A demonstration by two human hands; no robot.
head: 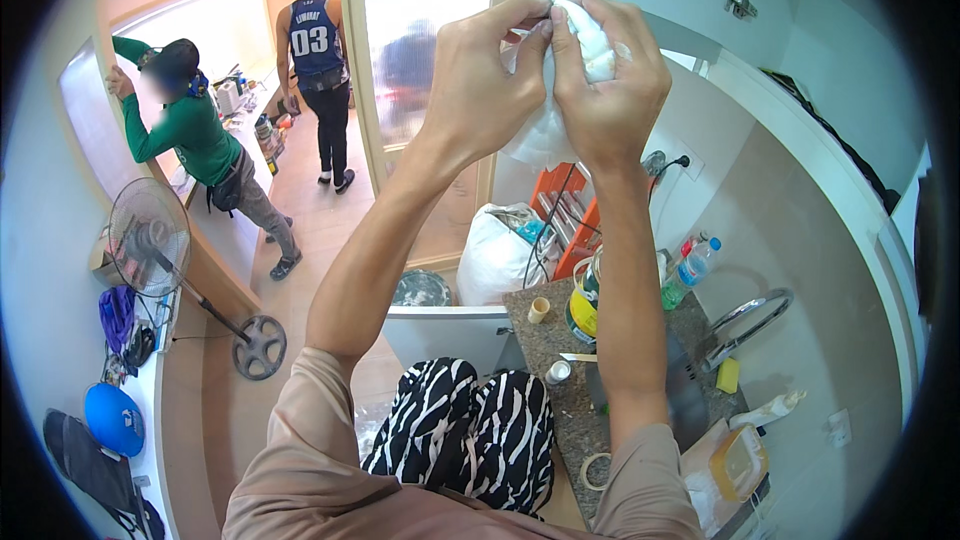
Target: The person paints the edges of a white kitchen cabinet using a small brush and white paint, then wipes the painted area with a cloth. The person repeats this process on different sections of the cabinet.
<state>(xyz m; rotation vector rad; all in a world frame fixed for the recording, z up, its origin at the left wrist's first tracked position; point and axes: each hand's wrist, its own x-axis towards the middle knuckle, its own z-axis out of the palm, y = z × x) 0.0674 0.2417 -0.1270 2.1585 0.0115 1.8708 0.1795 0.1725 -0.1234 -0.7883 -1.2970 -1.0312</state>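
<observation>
Both of my arms are raised towards the top of the view, beside a pale cabinet. A soft white plastic bag (541, 136), with some white stuff in its upper part, is between my hands. My left hand (491, 79) pinches the bag's edge between thumb and fingers. My right hand (611, 79) is closed around the bag's upper part, its fingertips meeting those of my left hand. White smears mark the fingers. The rest of the bag hangs down behind my wrists, and what it holds there cannot be made out.
Below lies a granite counter (551, 326) with a yellow paint bucket (583, 311), plastic bottles (694, 264), a tape roll (596, 471) and a curved faucet (750, 322). Behind are a white sack (499, 251) and an orange ladder (559, 187). Two people and a standing fan (150, 240) are at left.
</observation>
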